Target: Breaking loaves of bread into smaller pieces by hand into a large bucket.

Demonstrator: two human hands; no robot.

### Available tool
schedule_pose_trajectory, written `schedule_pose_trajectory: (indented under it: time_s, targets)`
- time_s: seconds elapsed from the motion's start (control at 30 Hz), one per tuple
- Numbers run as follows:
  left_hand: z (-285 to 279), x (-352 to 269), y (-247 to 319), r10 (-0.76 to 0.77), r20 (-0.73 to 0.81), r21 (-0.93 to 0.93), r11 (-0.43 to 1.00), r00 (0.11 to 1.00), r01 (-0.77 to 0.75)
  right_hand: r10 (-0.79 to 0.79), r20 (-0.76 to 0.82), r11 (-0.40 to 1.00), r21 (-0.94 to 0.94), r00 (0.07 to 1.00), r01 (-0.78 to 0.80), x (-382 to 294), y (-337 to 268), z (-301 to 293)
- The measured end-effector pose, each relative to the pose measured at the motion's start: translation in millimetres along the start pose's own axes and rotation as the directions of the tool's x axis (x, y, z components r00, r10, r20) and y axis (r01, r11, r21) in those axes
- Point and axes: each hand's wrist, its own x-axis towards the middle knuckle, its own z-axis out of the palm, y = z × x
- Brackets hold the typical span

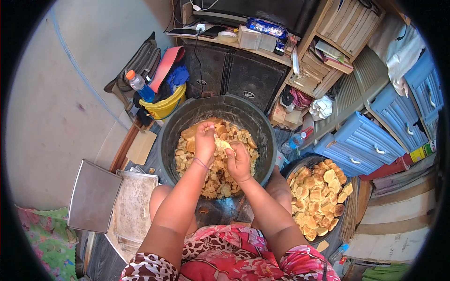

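Over a large dark plastic tub [165,140], both my hands hold a torn piece of bread [223,143] between them. My left hand [205,142] pinches its left side, and my right hand [240,159] grips its right end with thumb and fingers. Under them the tub holds many broken bread chunks [218,182], with larger browned pieces [190,133] towards the far left side. To the right, a round dark basin [289,168] is heaped with golden-brown bread rolls [314,196]. One bread piece [322,246] lies just outside that basin.
Metal trays [95,196] lean and lie at the left. A yellow bucket [165,105] with a drink bottle [140,86] stands beyond the tub's left side, near black speakers [249,77]. Blue drawers [362,144], a water bottle [293,142] and a broom [350,214] are on the right.
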Motion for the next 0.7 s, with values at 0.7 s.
schedule_pose_trajectory:
  time_s: [0.7]
  targets:
    - [-75.3, 58.2, -58.6, -0.059, -0.114, 0.76, 0.637, 0.992, 0.126, 0.523, 0.378, 0.821, 0.016, 0.764, -0.571, 16.7, 39.3, -45.9]
